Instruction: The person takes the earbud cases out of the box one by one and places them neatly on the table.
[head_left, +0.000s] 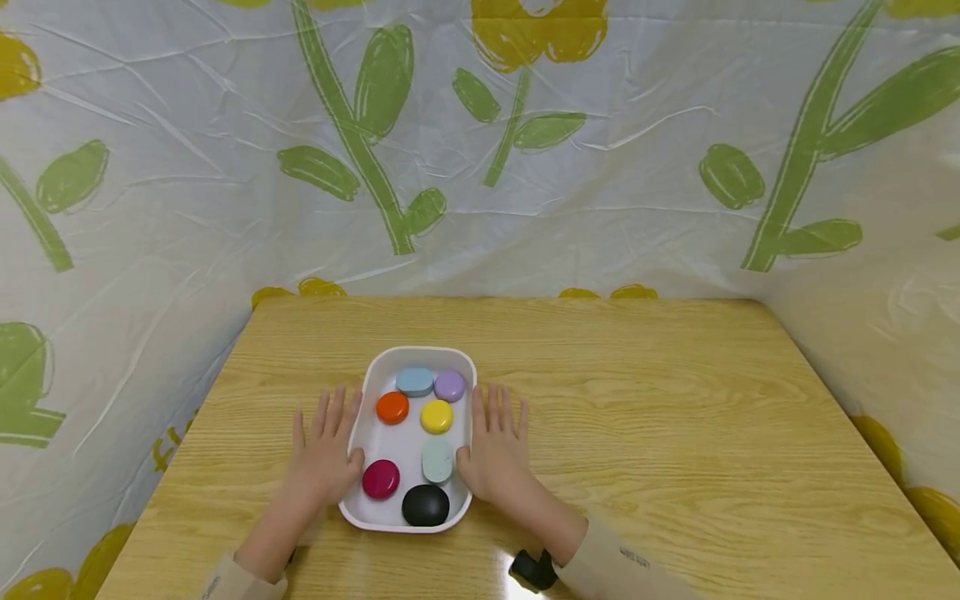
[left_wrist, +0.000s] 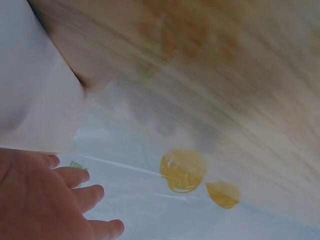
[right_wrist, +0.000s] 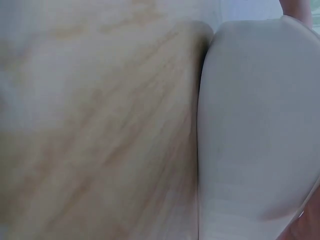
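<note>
A white rectangular tray with rounded corners [head_left: 412, 527] sits on the wooden table between both hands. Inside lie several smooth, pebble-like pieces: light blue [head_left: 415, 382], purple [head_left: 450, 385], orange [head_left: 392, 407], yellow [head_left: 437, 416], pale mint [head_left: 437, 461], crimson [head_left: 381, 479] and black [head_left: 426, 506]. Along the tray's left side my left hand [head_left: 324, 458] has its fingers straight and spread, the thumb at the rim. On the opposite side, my right hand [head_left: 497, 454] also keeps its fingers extended, thumb at the rim. The right wrist view shows the tray's outer wall [right_wrist: 255, 125] close up.
The wooden table top [head_left: 675, 417] stretches farther to the right of the tray than to its left. A white sheet with flower prints [head_left: 600, 208] hangs behind and at both sides. A black object [head_left: 532, 571] is by the right wrist.
</note>
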